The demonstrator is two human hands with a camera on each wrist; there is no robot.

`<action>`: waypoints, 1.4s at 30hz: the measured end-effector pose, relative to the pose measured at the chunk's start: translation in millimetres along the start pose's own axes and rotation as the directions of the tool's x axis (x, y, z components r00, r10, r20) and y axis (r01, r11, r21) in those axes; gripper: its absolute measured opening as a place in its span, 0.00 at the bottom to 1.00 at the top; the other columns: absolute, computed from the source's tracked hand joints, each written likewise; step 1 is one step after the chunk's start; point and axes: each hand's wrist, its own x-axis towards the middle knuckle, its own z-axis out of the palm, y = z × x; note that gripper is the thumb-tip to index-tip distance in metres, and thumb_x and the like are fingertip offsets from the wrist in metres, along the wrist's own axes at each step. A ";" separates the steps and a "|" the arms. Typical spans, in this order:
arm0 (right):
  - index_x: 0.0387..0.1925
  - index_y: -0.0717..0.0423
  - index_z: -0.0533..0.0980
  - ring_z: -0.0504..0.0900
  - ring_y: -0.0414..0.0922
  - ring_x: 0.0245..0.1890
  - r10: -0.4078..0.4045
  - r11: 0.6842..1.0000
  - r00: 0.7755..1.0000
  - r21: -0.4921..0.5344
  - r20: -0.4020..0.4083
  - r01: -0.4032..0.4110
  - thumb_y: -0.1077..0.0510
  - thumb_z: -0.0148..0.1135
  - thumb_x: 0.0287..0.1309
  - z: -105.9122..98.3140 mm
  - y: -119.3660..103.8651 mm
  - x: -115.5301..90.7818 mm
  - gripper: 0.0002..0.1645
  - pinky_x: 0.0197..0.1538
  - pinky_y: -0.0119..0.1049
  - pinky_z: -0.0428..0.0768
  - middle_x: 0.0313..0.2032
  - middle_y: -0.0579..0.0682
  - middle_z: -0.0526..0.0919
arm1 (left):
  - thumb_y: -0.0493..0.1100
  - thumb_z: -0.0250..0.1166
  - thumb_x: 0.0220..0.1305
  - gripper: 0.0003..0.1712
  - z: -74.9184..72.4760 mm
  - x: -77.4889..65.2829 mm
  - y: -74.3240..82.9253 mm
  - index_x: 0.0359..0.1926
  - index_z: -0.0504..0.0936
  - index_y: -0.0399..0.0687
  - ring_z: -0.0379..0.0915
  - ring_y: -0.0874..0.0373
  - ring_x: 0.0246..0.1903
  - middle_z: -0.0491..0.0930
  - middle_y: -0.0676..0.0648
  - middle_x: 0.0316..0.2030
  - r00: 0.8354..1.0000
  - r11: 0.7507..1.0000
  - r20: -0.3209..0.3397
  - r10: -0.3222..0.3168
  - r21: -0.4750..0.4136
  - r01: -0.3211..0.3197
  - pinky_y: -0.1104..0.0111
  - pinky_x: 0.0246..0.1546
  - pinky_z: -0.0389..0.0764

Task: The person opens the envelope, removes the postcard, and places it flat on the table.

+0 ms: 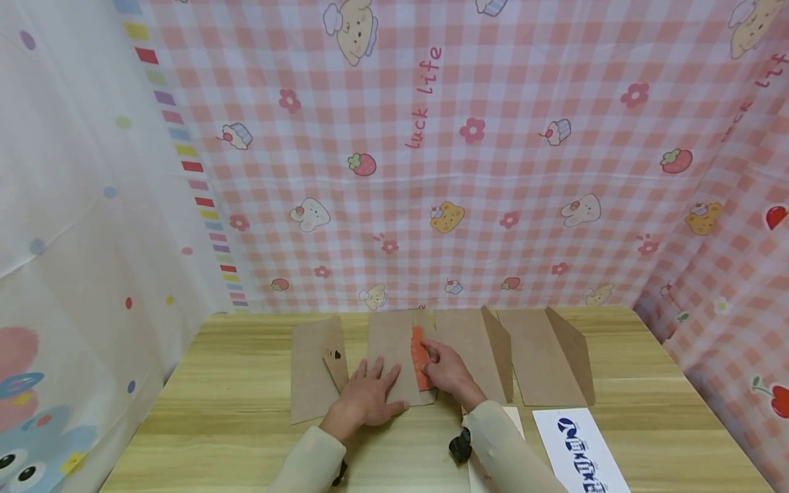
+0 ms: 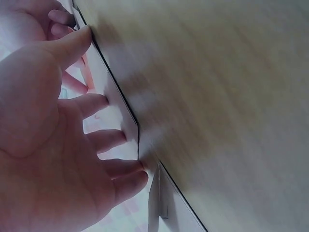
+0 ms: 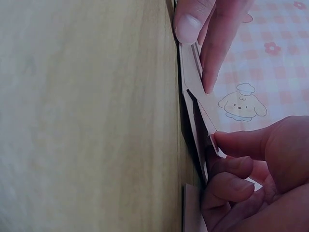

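A brown paper envelope (image 1: 390, 349) lies at the middle of the table, its flap side toward the right. My left hand (image 1: 372, 400) rests on it with fingers spread; in the left wrist view the fingertips (image 2: 123, 137) touch the paper. An orange paper strip (image 1: 419, 356) with a jagged edge lies along the envelope's flap side. My right hand (image 1: 448, 370) pinches there, thumb on the strip and the other fingers curled. In the right wrist view the flap (image 3: 205, 108) stands a little off the envelope's body. How far the strip reaches inside is hidden.
Another envelope (image 1: 308, 370) with a dark-marked flap lies at the left. Two more envelopes (image 1: 465, 342), (image 1: 539, 363) with raised flaps lie at the right. A printed white sheet (image 1: 579, 452) and a cream sheet (image 1: 513, 419), partly under my right forearm, are near the front.
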 end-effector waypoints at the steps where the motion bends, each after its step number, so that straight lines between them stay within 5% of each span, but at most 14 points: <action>1: 0.68 0.59 0.69 0.66 0.41 0.20 0.001 1.000 1.000 0.002 -0.001 -0.001 0.69 0.58 0.59 -0.1 0.0 0.0 0.33 0.23 0.31 0.65 0.23 0.46 0.68 | 0.67 0.57 0.66 0.44 -0.2 -0.3 0.4 0.76 0.61 0.53 0.45 0.32 0.74 0.53 0.37 0.75 1.000 1.000 0.000 0.001 0.000 -0.001 0.46 0.72 0.54; 42: 0.69 0.59 0.68 0.64 0.39 0.18 -0.015 0.998 1.000 0.055 -0.010 0.016 0.71 0.56 0.60 -0.7 4.0 -1.1 0.34 0.22 0.30 0.63 0.22 0.45 0.67 | 0.66 0.56 0.68 0.43 2.5 -1.1 -0.1 0.76 0.59 0.52 0.42 0.33 0.74 0.51 0.37 0.76 1.000 1.000 0.009 0.003 -0.012 -0.002 0.46 0.72 0.52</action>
